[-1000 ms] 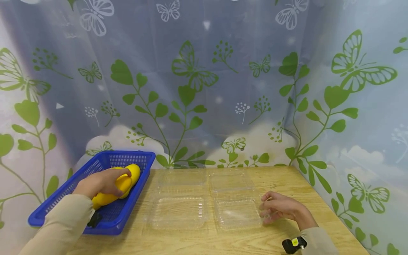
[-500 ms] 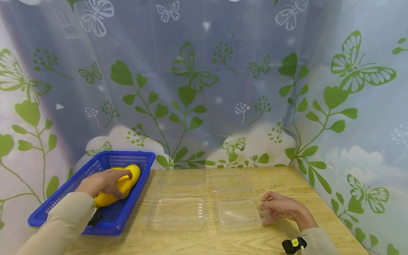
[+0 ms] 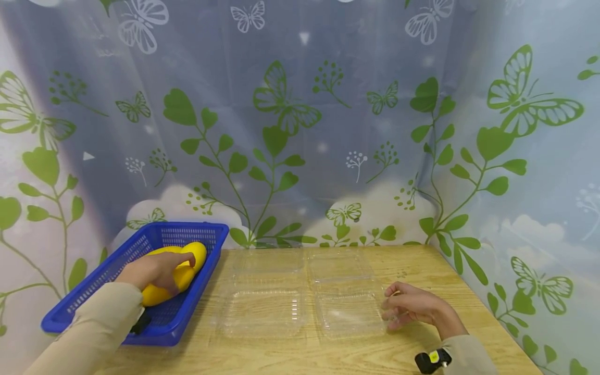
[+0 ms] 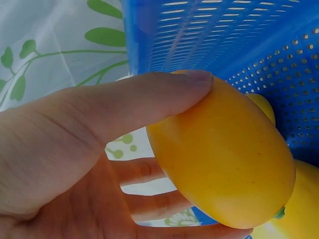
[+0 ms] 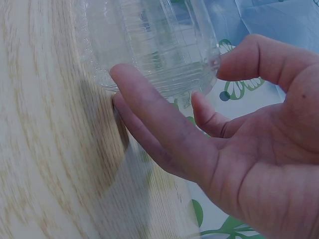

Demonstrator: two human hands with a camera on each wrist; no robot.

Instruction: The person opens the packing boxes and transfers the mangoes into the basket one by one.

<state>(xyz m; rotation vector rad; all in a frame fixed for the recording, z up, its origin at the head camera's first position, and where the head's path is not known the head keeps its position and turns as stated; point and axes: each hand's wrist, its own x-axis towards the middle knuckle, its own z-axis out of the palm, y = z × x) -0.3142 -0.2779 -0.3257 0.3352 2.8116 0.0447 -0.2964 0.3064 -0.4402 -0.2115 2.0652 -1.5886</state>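
Observation:
In the head view, my left hand (image 3: 152, 272) is inside the blue basket (image 3: 199, 297), over yellow fruits. The left wrist view shows its thumb on top of a smooth yellow-orange mango (image 4: 224, 159) with a green stem nub, fingers lying along the other side, gripping it. More yellow mangoes (image 3: 198, 253) lie beside it. My right hand (image 3: 414, 306) is at the right edge of an open clear plastic container (image 3: 349, 315). In the right wrist view its thumb meets the container's rim, and fingertips touch the side near the tabletop.
Another open clear plastic container (image 3: 262, 312) stands left of the first, both with raised lids at the back. They rest on a wood-grain table (image 3: 262, 359). A butterfly-and-leaf patterned curtain (image 3: 300, 156) hangs behind and at the sides.
My left hand has shifted slightly to the right within the basket, and the mango under it has moved a little. My right hand and the containers stay as they were.

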